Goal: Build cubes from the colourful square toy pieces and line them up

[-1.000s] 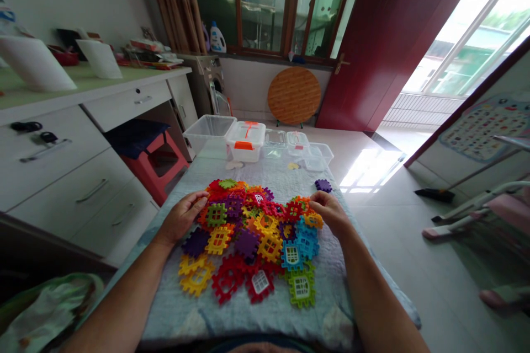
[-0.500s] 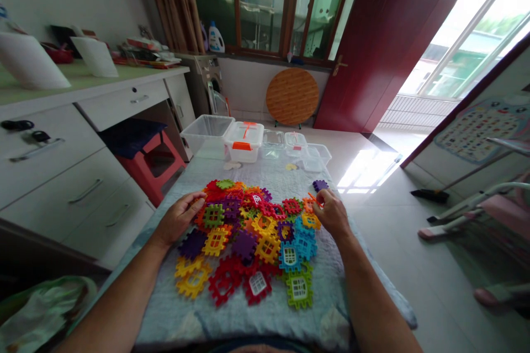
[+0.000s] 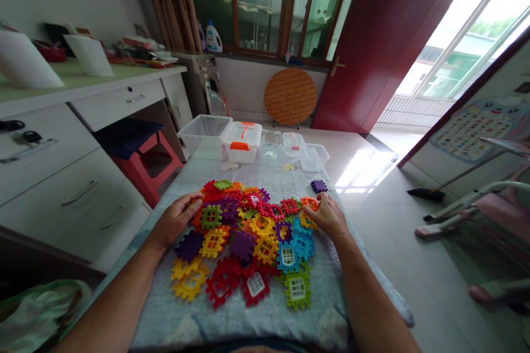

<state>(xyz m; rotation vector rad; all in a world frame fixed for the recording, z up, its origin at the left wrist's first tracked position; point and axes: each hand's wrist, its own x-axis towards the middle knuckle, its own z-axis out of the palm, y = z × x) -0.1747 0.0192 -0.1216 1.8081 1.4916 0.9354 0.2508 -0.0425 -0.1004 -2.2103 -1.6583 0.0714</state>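
Observation:
A heap of colourful plastic building tiles with notched edges (image 3: 242,245) covers the middle of the cloth-draped table (image 3: 165,317). At the heap's left edge is my left hand (image 3: 178,220), closed, its thumb and fingers drawn together against red and orange tiles; whatever lies between them is hidden. On the right, my right hand (image 3: 329,215) pinches an orange tile (image 3: 309,202) at the heap's upper right, beside a yellow tile (image 3: 307,221). A purple tile (image 3: 318,186) lies apart, just beyond the right fingers. Blue tiles (image 3: 303,244) sit below that hand.
Along the table's far end stand a clear bin (image 3: 206,135), a lidded box with orange clips (image 3: 242,142) and smaller clear containers (image 3: 315,158). A red stool (image 3: 151,160) is tucked by the white drawers (image 3: 74,187) on the left. A pink chair (image 3: 505,212) stands right.
The orange tile in my right hand has gone from standing on edge to lying flatter on the heap, and the right fingers have spread over it. My left hand stays at the left edge.

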